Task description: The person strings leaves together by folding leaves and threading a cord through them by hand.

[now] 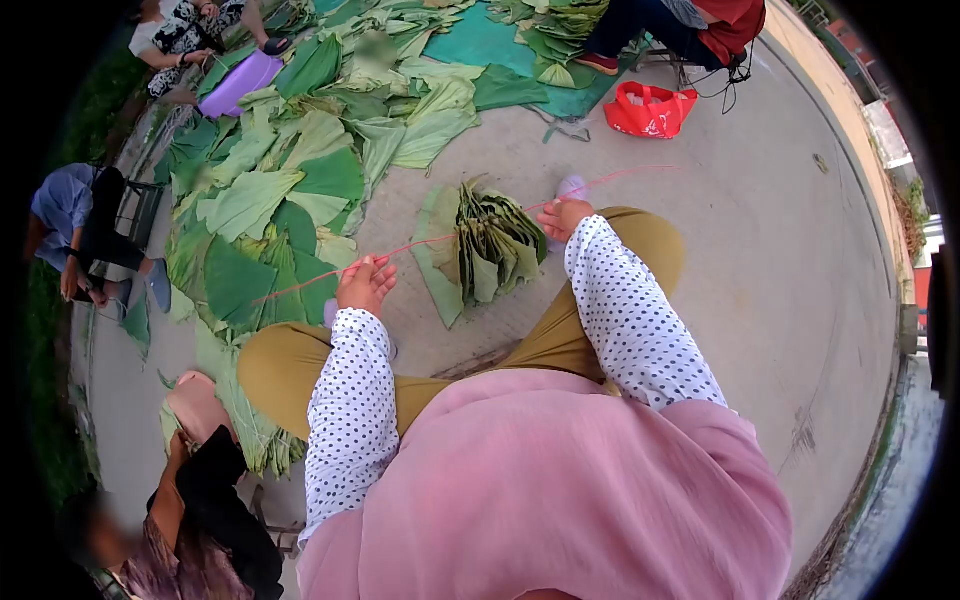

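Note:
A thin red string [415, 244] stretches between my two hands, its loose ends trailing out past both of them. My left hand [367, 285] pinches it near the left knee, and my right hand [563, 218] pinches it by the right knee. Between my feet stands a bundle of folded, partly dried green leaves [495, 245], fanned upward, with a flatter pale leaf [436, 262] along its left side. The string's middle stretch overlaps the bundle in this view. Dotted white sleeves cover both forearms.
Large green leaves [330, 175] spread over the concrete ground [780, 290] to the left and ahead. A red bag [650, 110] stands at the front right, a purple basin [242, 82] at the far left. Several people sit around, one person [200, 520] close behind on the left.

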`<state>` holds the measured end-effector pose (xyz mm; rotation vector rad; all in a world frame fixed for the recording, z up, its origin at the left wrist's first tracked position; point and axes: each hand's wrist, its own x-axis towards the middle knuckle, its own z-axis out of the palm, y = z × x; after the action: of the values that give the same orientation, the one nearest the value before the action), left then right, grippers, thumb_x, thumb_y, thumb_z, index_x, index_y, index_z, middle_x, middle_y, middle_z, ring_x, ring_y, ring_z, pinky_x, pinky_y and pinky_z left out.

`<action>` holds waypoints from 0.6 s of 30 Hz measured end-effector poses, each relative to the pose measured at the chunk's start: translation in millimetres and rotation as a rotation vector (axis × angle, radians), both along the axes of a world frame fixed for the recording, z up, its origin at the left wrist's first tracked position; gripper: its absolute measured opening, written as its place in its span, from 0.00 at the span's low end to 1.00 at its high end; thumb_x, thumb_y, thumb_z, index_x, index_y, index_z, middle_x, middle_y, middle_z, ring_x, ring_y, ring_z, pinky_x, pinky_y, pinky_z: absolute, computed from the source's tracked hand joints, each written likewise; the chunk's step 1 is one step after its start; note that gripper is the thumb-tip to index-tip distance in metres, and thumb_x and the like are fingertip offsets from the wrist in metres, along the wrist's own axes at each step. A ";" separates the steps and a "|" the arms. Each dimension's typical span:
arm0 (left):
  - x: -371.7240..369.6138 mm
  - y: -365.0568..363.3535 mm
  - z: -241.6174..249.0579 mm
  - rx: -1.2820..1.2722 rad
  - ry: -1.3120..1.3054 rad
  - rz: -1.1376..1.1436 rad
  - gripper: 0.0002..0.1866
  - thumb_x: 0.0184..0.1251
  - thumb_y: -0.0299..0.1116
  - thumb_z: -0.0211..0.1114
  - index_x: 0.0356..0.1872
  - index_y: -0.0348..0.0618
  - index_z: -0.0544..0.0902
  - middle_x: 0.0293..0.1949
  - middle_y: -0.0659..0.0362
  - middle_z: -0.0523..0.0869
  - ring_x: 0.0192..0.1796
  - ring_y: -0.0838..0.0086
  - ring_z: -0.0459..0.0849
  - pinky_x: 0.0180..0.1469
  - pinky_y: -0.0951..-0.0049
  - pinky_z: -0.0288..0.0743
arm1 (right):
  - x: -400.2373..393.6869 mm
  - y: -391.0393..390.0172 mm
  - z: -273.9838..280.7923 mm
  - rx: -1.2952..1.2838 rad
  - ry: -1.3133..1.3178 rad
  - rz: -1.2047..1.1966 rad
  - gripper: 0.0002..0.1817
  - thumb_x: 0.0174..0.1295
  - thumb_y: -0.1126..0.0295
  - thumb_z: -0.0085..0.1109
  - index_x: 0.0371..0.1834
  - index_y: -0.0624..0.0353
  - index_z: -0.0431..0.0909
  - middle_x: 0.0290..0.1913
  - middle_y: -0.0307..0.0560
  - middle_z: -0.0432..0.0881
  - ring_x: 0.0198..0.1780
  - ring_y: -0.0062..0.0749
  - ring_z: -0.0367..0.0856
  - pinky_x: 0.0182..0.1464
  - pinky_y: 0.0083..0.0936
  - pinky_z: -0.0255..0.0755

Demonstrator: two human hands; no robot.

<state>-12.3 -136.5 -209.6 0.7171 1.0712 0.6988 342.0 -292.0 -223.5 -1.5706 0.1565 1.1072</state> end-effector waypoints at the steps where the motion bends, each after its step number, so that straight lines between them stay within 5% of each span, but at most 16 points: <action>1: 0.3 0.6 -0.5 -0.008 -0.002 -0.001 0.12 0.71 0.36 0.59 0.48 0.42 0.74 0.44 0.54 0.84 0.40 0.67 0.85 0.41 0.68 0.81 | 4.7 -0.2 -4.5 -0.003 -0.001 0.001 0.20 0.72 0.68 0.44 0.66 0.55 0.59 0.58 0.46 0.75 0.52 0.42 0.81 0.42 0.32 0.75; 4: -0.1 2.3 -3.9 -0.016 -0.021 -0.007 0.11 0.71 0.35 0.59 0.48 0.42 0.74 0.44 0.54 0.84 0.40 0.66 0.85 0.40 0.68 0.81 | 11.4 -0.5 -15.3 0.153 0.183 0.042 0.18 0.70 0.69 0.47 0.61 0.56 0.63 0.56 0.48 0.74 0.51 0.47 0.79 0.42 0.40 0.73; 11: 3.5 -0.2 0.1 -0.019 -0.002 0.018 0.12 0.70 0.34 0.59 0.49 0.40 0.73 0.44 0.52 0.84 0.40 0.65 0.85 0.40 0.67 0.80 | -71.4 17.8 71.5 0.106 -0.653 0.770 0.17 0.64 0.65 0.56 0.54 0.61 0.77 0.42 0.48 0.85 0.48 0.34 0.83 0.48 0.30 0.75; 13: 4.7 -1.8 -1.8 -0.026 0.006 -0.002 0.12 0.71 0.35 0.58 0.50 0.42 0.74 0.44 0.54 0.84 0.41 0.67 0.85 0.42 0.67 0.80 | -103.8 25.0 122.3 0.118 -0.979 1.058 0.19 0.68 0.66 0.51 0.58 0.64 0.73 0.50 0.50 0.83 0.46 0.32 0.82 0.52 0.28 0.74; 15: -1.7 5.2 -14.2 -0.014 0.017 0.000 0.11 0.72 0.35 0.57 0.51 0.44 0.75 0.44 0.55 0.84 0.41 0.68 0.85 0.44 0.67 0.80 | -147.9 26.1 191.2 0.324 -1.100 1.213 0.17 0.67 0.67 0.51 0.55 0.63 0.74 0.49 0.54 0.82 0.47 0.43 0.82 0.54 0.32 0.73; 16: -8.6 10.2 -41.0 0.221 -0.134 -0.117 0.12 0.71 0.35 0.59 0.50 0.42 0.74 0.44 0.54 0.84 0.42 0.67 0.85 0.43 0.67 0.80 | -170.9 26.2 218.4 0.497 -1.195 1.292 0.15 0.65 0.69 0.51 0.53 0.62 0.75 0.47 0.54 0.81 0.49 0.49 0.79 0.54 0.37 0.72; 18: -11.9 9.5 -27.1 0.218 -0.107 -0.163 0.12 0.72 0.37 0.58 0.49 0.42 0.75 0.46 0.55 0.83 0.43 0.69 0.84 0.43 0.69 0.80 | -215.6 9.0 303.3 0.726 -1.344 1.487 0.15 0.64 0.69 0.52 0.52 0.62 0.75 0.45 0.53 0.81 0.49 0.49 0.78 0.52 0.40 0.72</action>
<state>-24.2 -127.0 -236.7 0.9326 0.8360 0.7112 126.4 -283.0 79.8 -1.2553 -2.2948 0.6258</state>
